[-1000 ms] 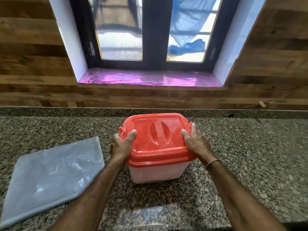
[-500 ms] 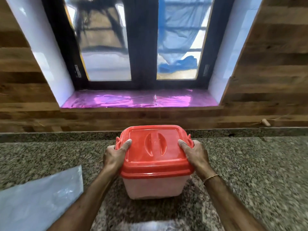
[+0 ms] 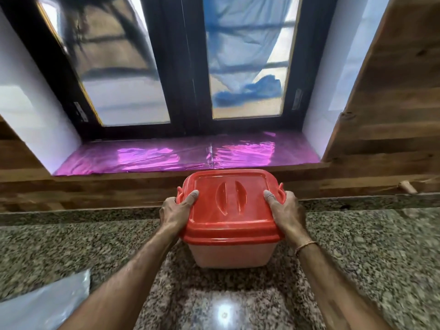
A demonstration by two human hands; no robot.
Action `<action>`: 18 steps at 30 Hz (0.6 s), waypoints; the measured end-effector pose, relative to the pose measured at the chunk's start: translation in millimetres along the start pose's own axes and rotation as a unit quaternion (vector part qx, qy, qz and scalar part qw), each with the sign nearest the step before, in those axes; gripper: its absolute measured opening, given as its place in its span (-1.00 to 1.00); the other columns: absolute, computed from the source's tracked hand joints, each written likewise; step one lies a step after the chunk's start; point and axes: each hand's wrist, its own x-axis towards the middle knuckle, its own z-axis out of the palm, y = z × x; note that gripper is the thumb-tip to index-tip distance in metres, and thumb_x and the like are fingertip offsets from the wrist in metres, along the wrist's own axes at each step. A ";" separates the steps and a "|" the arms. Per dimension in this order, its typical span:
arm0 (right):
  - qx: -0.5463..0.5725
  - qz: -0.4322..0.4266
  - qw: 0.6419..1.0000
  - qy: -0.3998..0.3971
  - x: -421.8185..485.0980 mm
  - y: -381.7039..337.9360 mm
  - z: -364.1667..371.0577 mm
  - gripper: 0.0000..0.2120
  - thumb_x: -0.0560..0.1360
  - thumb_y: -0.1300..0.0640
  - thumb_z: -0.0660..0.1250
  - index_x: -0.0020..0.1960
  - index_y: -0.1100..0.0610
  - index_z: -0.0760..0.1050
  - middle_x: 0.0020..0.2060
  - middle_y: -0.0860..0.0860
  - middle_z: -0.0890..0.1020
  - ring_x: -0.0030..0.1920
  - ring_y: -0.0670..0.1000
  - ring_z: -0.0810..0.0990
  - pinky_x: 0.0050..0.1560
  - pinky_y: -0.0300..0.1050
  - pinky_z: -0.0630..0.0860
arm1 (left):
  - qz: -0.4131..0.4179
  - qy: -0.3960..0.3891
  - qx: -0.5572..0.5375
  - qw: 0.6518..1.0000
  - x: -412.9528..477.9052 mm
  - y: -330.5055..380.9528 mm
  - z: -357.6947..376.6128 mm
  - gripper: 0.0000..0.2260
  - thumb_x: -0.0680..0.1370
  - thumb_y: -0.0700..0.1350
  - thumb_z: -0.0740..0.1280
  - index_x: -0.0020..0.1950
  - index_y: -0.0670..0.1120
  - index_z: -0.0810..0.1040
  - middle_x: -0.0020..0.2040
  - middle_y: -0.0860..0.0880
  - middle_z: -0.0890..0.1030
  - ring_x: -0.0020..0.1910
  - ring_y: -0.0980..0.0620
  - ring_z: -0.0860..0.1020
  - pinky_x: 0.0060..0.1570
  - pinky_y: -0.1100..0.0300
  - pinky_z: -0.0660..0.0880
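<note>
We are gripping the red-lidded translucent plastic box (image 3: 229, 254) dead ahead, left hand (image 3: 175, 211) and right hand (image 3: 287, 210) curling round opposite lid edges; it is possibly hovering above the speckled granite counter (image 3: 362, 248).

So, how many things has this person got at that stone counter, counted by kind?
Red-lidded box: 1
Grey plastic bag: 1
Total: 2

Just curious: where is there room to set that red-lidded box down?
Bare granite counter right of the right hand, and between left hand and plastic sheet; the purple-lined sill too. Crowded only around the gripped box.
</note>
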 end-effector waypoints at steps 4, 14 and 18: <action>-0.016 0.001 1.000 0.002 5.3 6.3 7.6 -0.38 0.50 -0.33 0.37 0.32 0.12 0.52 0.11 0.13 0.69 -0.09 0.08 0.53 -0.10 -0.11 0.39 | -0.008 -0.015 -0.005 1.000 6.5 -6.3 0.4 -0.41 0.38 0.42 0.47 0.02 -0.10 0.68 -0.10 -0.10 0.75 -0.12 -0.12 0.72 -0.05 -0.04 0.69; -0.137 -0.089 0.981 0.104 -49.0 -25.5 0.7 -0.35 0.61 -0.19 0.29 0.55 0.16 0.31 0.52 0.24 0.36 0.52 0.26 0.31 0.49 0.21 0.30 | 0.069 -0.046 0.058 0.995 -22.8 -33.1 -37.8 -0.16 0.44 0.50 0.33 0.52 -0.05 0.40 0.34 -0.10 0.57 0.25 -0.10 0.59 0.31 -0.10 0.54; -0.133 -0.259 0.935 0.204 -130.8 -48.4 44.9 -0.41 0.60 -0.08 0.32 0.53 0.19 0.34 0.53 0.29 0.33 0.58 0.27 0.22 0.58 0.13 0.12 | 0.068 -0.004 0.100 0.993 -42.0 -96.2 -106.7 -0.24 0.48 0.44 0.33 0.50 -0.02 0.40 0.38 -0.13 0.52 0.31 -0.13 0.53 0.33 -0.11 0.50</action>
